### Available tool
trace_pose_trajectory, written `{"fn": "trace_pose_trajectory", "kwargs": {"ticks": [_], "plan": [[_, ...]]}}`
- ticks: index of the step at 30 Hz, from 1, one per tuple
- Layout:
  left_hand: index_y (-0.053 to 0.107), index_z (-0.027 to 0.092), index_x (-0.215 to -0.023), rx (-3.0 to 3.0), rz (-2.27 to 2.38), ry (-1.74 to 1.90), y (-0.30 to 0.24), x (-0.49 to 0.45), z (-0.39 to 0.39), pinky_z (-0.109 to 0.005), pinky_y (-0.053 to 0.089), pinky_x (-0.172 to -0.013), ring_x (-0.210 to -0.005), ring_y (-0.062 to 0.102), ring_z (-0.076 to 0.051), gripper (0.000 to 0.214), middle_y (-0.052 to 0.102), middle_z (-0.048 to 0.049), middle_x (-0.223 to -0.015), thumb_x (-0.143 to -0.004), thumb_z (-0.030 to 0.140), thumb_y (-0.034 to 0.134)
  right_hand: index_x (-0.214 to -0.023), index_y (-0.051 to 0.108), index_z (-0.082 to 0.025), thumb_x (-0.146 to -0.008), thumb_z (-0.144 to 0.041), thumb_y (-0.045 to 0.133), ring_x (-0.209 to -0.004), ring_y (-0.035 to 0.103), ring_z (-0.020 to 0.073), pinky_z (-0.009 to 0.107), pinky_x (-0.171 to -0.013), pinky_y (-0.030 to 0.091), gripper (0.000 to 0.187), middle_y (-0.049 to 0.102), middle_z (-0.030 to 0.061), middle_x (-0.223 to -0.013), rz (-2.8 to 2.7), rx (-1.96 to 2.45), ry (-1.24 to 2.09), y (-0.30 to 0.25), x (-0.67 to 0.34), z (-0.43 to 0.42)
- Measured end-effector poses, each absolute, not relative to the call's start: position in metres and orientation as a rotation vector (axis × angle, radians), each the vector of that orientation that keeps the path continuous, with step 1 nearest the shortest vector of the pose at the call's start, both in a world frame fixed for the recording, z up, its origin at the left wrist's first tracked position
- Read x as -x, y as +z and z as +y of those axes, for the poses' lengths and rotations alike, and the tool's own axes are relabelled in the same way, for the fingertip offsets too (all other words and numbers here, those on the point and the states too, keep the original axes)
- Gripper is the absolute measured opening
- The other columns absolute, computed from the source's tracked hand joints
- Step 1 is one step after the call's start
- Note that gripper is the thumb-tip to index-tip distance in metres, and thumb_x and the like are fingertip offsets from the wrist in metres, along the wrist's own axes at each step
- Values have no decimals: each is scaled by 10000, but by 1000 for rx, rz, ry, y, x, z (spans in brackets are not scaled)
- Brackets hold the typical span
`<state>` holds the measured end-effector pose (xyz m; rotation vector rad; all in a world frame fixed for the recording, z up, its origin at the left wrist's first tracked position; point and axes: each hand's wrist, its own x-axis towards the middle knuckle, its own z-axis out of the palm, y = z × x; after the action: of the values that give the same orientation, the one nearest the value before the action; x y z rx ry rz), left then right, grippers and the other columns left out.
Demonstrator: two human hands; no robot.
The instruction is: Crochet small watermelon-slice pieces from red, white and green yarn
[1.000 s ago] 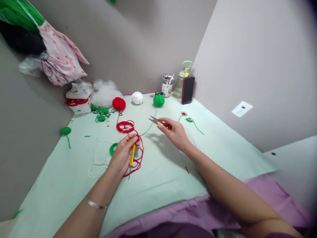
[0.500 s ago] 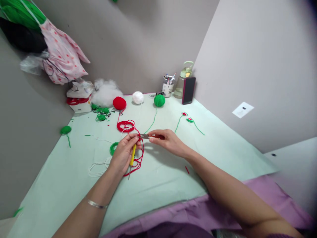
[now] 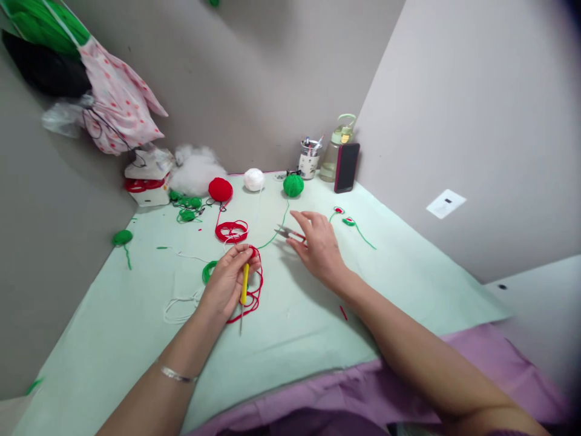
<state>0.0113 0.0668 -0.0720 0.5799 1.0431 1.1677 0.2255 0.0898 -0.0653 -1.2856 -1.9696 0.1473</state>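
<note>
My left hand [image 3: 230, 272] is closed on a crochet hook with a yellow handle [image 3: 245, 283], its metal shaft pointing down toward me. The same fingertips pinch a small piece of red crochet [image 3: 252, 251], partly hidden by the fingers, and red yarn [image 3: 261, 281] hangs from it. My right hand [image 3: 319, 245] has its thumb and index finger spread apart. Between them are small thread snips [image 3: 285, 231] with open blades and reddish handles, low over or on the table; the hand covers part of the handles.
Balls of red [image 3: 220, 189], white [image 3: 253, 179] and green yarn [image 3: 293, 186] stand at the back. Red yarn loops [image 3: 231, 231] lie beyond my left hand. Two small crocheted pieces [image 3: 348, 221] lie right. A phone [image 3: 347, 168], bottle [image 3: 329, 158] and pen cup [image 3: 308, 163] stand behind.
My right hand has moved away from the left, up and to the right with the snips, and its fingers have spread. The snips have left the red piece; my left hand stays put.
</note>
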Motion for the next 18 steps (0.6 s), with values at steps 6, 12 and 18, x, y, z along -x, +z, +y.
{"fn": "trace_pose_trajectory", "kwargs": {"ticks": [6, 12, 18], "plan": [[668, 190, -1353, -466, 960, 1220, -60, -18, 62, -499, 632, -924, -1122, 722, -285, 371, 695, -121, -1366, -1017, 338, 716, -1214, 750, -292, -1079, -141, 517, -876, 622, 196, 323, -857, 536, 309, 709, 39, -958, -2344, 693, -98, -59, -190, 53], [754, 154, -978, -427, 858, 1228, -59, -26, 51, -388, 648, -875, -998, 777, -239, 57, 810, -92, -1096, -939, 176, 789, -974, 730, -151, -1042, -59, 515, -789, 565, 221, 378, -846, 523, 244, 664, 58, -789, -2361, 410, -416, -57, -175, 48], [804, 166, -876, -416, 756, 1244, -42, -25, 38, -246, 644, -853, -912, 810, -184, 98, 855, -73, -954, -824, 142, 884, -1181, 691, -179, -1089, -139, 469, -823, 625, 221, 359, -730, 556, 244, 736, 110, -961, -2110, 656, -112, -39, -191, 44]]}}
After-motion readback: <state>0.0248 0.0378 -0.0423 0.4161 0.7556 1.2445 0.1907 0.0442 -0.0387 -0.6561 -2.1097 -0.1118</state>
